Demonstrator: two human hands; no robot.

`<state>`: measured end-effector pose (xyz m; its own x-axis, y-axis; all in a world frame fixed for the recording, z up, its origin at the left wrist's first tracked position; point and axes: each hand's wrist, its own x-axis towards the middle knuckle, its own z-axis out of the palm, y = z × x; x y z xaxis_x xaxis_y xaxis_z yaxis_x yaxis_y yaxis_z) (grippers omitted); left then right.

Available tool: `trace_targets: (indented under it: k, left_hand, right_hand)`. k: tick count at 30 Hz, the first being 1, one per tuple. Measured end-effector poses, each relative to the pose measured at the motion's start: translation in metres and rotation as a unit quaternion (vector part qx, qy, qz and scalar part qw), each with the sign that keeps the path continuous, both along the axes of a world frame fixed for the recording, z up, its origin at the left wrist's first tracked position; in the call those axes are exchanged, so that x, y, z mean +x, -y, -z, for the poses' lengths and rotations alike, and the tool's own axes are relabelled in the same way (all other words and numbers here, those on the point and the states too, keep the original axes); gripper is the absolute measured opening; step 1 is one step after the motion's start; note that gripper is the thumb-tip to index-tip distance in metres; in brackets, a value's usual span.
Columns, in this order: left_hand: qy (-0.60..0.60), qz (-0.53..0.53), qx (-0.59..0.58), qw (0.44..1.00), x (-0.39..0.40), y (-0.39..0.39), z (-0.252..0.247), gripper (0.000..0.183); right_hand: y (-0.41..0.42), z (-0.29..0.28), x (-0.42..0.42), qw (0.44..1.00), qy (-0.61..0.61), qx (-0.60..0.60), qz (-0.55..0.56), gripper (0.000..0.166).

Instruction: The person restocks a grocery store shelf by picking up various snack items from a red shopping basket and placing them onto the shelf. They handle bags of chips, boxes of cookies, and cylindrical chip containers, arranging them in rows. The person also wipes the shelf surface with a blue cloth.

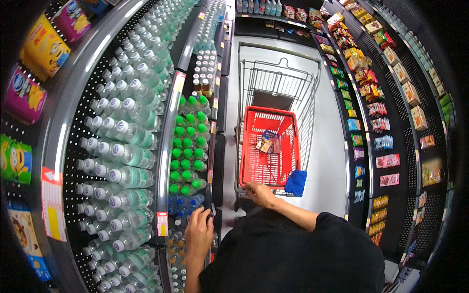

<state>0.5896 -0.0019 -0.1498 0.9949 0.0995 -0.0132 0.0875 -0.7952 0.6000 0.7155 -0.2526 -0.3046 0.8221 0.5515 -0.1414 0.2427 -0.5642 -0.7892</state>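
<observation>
A metal shopping cart [311,106] stands in the aisle before me, with a red plastic basket [297,146] in it. Small packaged items [268,143] lie on the basket's floor. At the basket's near left corner, my right hand [260,194] has its fingers curled at the rim or the cart's handle; which one it grips is unclear. A blue cloth [296,183] hangs over the near right corner. My left hand [199,229] is over the lower left shelf, near blue-capped bottles [185,201], its fingers slightly bent and nothing visible in them.
Clear bottles with white caps [128,161] fill the left shelf, green-capped bottles [188,146] the one beside it. Snack boxes [49,47] stand at far left. Shelves of packaged snacks [366,78] line the right side. A shelf with bottles [260,7] crosses the aisle's far end.
</observation>
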Motion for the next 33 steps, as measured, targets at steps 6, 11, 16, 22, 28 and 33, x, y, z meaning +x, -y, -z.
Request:
trace_targets:
  k: [6,11,16,22,28,33]
  left_hand:
    - [-0.088,0.072,-0.011,0.994,0.003,0.013,0.056,0.030]
    - [-0.137,0.103,0.000,0.985,0.006,0.028,0.091,0.030]
    - [-0.137,0.139,0.015,0.981,0.016,0.042,0.124,0.027]
    - [-0.165,0.171,0.007,0.971,0.041,0.056,0.153,0.025]
    - [-0.214,0.121,-0.024,0.969,0.081,0.067,0.180,0.049]
    - [-0.192,0.056,-0.039,0.979,0.123,0.082,0.211,0.072]
  right_hand:
    - [0.042,0.044,0.000,0.996,-0.045,-0.050,0.065,0.020]
    - [0.060,0.064,-0.001,0.989,-0.080,-0.089,0.089,0.024]
    - [0.060,0.074,0.001,0.985,-0.102,-0.094,0.102,0.022]
    - [0.060,0.081,0.018,0.987,-0.083,-0.092,0.099,0.020]
    - [0.068,0.100,0.039,0.983,-0.104,-0.074,0.135,0.020]
    - [0.075,0.121,0.062,0.977,-0.108,-0.064,0.174,0.021]
